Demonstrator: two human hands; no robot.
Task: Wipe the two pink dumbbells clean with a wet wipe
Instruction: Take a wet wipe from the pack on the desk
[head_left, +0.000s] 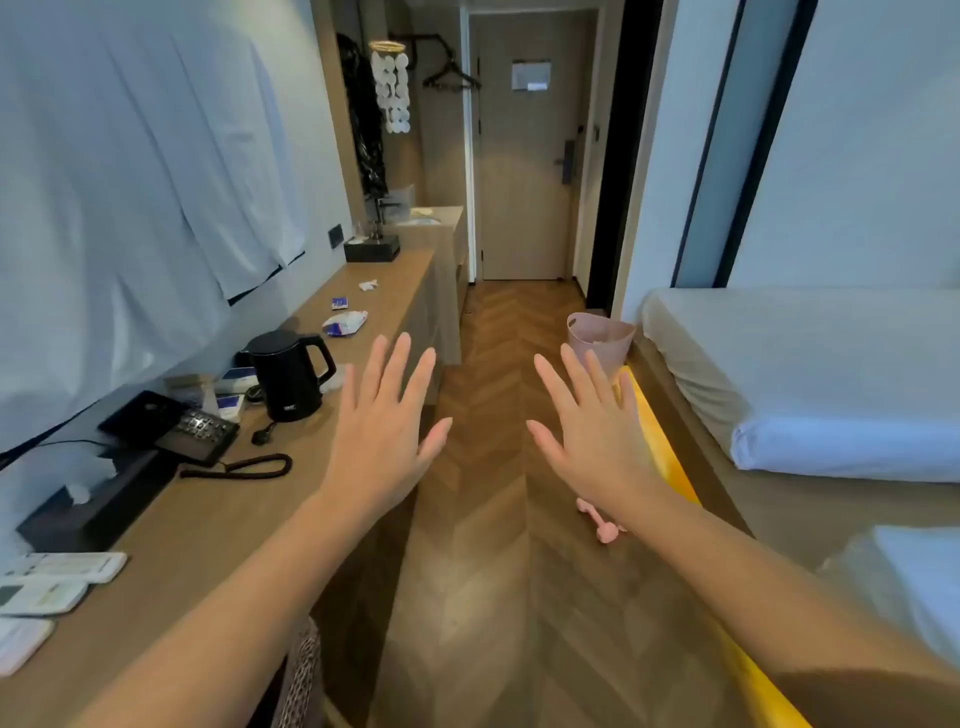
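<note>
hovering, left hand (382, 431) and right hand (592, 436) both spread flat, fingers straight. pink dumbbell (605, 534) on floor (483, 597) beside bed base (691, 431), half hidden by right forearm. wipe pack (345, 323) toward desk's (218, 519) far end, beyond kettle (291, 374).

Kettle (288, 376) on desk (208, 519) at left, dumbbell (602, 522) on floor (493, 597) beside bed (805, 364)

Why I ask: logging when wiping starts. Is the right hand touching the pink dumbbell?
Apart. Head view: the right hand hovers open, fingers spread; the pink dumbbell lies on the floor below.
</note>
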